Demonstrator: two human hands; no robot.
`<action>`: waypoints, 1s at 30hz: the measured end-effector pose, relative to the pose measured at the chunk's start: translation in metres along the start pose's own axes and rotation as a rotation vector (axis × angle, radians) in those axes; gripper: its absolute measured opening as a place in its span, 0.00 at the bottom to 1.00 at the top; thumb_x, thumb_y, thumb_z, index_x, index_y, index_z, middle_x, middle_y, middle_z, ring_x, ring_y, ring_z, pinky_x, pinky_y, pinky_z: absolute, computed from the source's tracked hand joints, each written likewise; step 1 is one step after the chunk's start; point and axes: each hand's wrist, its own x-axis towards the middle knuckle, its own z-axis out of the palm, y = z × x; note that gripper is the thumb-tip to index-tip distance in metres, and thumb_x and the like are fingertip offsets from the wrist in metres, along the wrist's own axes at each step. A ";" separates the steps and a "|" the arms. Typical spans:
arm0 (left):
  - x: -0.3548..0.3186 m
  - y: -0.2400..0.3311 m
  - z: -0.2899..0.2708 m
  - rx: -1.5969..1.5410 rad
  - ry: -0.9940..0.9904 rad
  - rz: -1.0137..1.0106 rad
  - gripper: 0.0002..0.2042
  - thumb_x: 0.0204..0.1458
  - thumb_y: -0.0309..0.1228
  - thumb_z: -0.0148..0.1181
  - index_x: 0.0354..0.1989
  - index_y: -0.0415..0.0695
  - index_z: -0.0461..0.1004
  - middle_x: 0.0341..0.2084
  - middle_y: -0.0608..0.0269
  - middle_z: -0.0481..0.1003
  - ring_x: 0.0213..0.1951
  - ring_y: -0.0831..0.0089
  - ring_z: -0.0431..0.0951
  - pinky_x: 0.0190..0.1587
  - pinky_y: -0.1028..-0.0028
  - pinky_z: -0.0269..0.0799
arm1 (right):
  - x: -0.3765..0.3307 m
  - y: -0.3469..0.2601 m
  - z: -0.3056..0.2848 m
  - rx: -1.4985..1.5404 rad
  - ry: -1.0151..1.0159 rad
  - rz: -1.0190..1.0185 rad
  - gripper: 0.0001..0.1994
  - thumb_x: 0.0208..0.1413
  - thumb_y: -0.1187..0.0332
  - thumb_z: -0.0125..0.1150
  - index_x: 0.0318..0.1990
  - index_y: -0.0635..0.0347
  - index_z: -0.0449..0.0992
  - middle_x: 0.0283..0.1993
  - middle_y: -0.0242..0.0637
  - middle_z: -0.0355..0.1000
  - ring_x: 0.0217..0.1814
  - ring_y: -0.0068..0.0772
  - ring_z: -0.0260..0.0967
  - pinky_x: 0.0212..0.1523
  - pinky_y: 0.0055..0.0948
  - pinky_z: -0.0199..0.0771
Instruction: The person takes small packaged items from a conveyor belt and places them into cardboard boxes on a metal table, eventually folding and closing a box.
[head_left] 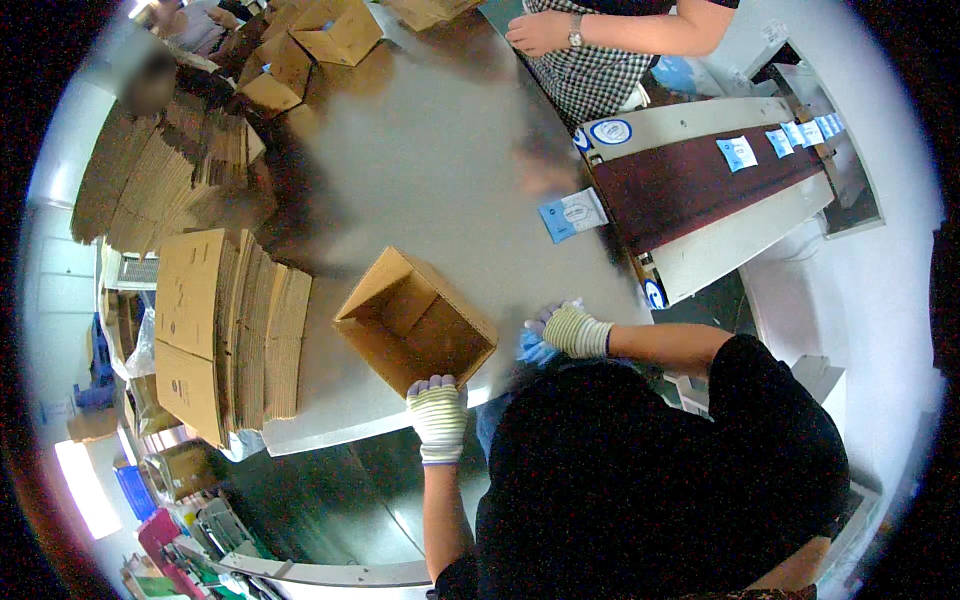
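Just ahead of the left hand [437, 407] sits the open carton [415, 322], its near corner gripped. Right hand [570, 330], beside it, closes on blue packets [535, 348].

One open carton [415, 322] near hands; two flat-carton stacks [225, 330]; five blue packets on conveyor [700, 175].

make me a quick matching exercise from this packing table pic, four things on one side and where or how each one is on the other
Things:
1. open cardboard box
2. flat cartons
3. left hand
4. blue packets

Places or states:
A. in a row on the dark red conveyor belt
B. gloved, at the box's near edge
C. stacked on the left end of the table
D. mouth open, nothing seen inside, mid-table

Pairs: 1-D, 2-C, 3-B, 4-A
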 end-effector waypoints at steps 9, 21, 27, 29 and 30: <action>-0.021 0.035 0.014 0.123 -0.051 -0.016 0.08 0.45 0.32 0.48 0.34 0.48 0.70 0.25 0.64 0.70 0.29 0.68 0.72 0.32 0.67 0.65 | 0.026 -0.028 -0.205 1.025 0.674 -0.419 0.17 0.45 0.59 0.62 0.41 0.59 0.73 0.38 0.42 0.74 0.43 0.42 0.71 0.47 0.34 0.70; -0.017 0.049 0.035 0.264 0.022 0.004 0.06 0.48 0.35 0.47 0.31 0.49 0.69 0.24 0.66 0.67 0.27 0.71 0.70 0.28 0.69 0.64 | 0.090 -0.101 -0.099 0.001 0.169 -0.280 0.22 0.56 0.65 0.40 0.60 0.51 0.59 0.51 0.43 0.65 0.54 0.47 0.61 0.54 0.50 0.61; -0.020 0.047 0.033 0.169 -0.078 -0.034 0.10 0.47 0.36 0.49 0.33 0.46 0.71 0.27 0.61 0.70 0.29 0.67 0.72 0.28 0.67 0.66 | 0.058 -0.097 -0.115 0.163 0.276 -0.438 0.19 0.53 0.64 0.46 0.54 0.53 0.65 0.52 0.45 0.65 0.55 0.48 0.63 0.55 0.50 0.61; -0.018 0.043 0.025 0.147 -0.118 -0.067 0.11 0.46 0.38 0.50 0.34 0.46 0.72 0.28 0.62 0.70 0.29 0.67 0.72 0.29 0.66 0.66 | 0.049 -0.098 -0.120 0.272 0.458 -0.464 0.21 0.50 0.64 0.51 0.54 0.55 0.65 0.51 0.45 0.65 0.54 0.48 0.63 0.53 0.48 0.62; -0.018 0.045 0.012 0.181 -0.059 -0.072 0.11 0.45 0.39 0.51 0.33 0.48 0.73 0.28 0.63 0.70 0.30 0.68 0.71 0.29 0.66 0.65 | 0.035 -0.096 -0.136 0.388 0.465 -0.477 0.21 0.50 0.65 0.54 0.53 0.56 0.65 0.52 0.44 0.65 0.55 0.46 0.63 0.55 0.44 0.62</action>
